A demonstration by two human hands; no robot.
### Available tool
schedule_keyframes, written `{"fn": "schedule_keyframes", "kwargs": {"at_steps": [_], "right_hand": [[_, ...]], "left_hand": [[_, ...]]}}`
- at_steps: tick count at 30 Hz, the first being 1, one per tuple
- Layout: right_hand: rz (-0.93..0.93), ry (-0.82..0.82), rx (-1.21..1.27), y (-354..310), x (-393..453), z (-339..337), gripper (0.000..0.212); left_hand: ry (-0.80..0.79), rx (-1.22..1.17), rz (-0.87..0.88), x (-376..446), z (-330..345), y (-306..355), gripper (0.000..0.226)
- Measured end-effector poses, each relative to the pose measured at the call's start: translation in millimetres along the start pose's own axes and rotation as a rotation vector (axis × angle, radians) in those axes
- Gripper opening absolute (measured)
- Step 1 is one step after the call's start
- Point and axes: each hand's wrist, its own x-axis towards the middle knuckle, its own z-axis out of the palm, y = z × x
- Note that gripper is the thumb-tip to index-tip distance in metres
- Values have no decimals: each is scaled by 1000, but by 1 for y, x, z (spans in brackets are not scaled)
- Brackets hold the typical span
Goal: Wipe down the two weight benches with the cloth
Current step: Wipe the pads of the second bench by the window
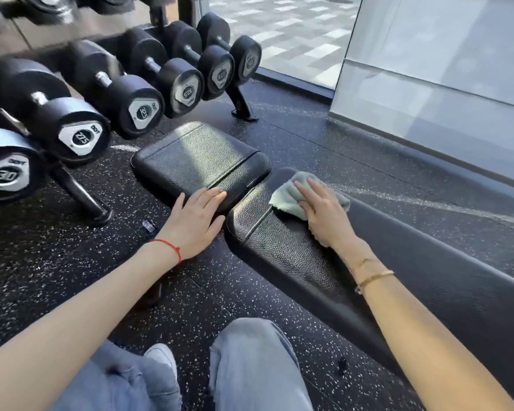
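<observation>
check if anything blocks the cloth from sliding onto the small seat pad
Partly. The left hand rests flat on the seat pad's near corner; the rest looks bare. The right hand presses the cloth on the long pad.

dumbbells (72, 120): 6 | bench pads (202, 157): 2 | cloth (291, 197): 1 | hands (195, 221): 2
</observation>
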Motion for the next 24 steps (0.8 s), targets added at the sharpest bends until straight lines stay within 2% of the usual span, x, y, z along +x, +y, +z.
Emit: {"fn": "schedule_keyframes", "kwargs": {"at_steps": [3, 6, 9, 11, 15, 18, 20, 24], "right_hand": [[-13, -4, 2, -30, 46, 28, 42], [-196, -83, 22, -66, 45, 53, 45], [-362, -134, 38, -73, 20, 59, 51], [-364, -148, 75, -65, 21, 56, 51], [-167, -56, 24, -55, 78, 58, 45], [-67, -81, 1, -62, 123, 71, 45], [-113, -96, 45, -74, 129, 83, 46], [-368, -193, 66, -89, 82, 84, 51]], "left_hand": [[3, 18, -52, 5, -3, -16, 56], [18, 1, -115, 9, -3, -35, 57], [14, -10, -166, 15, 0, -50, 57], [10, -19, -187, 17, 2, -55, 56], [38, -32, -187, 16, 6, -57, 56], [49, -42, -170, 17, 4, -59, 56], [46, -39, -176, 18, 2, -63, 55], [39, -49, -220, 22, -1, -70, 55]]}}
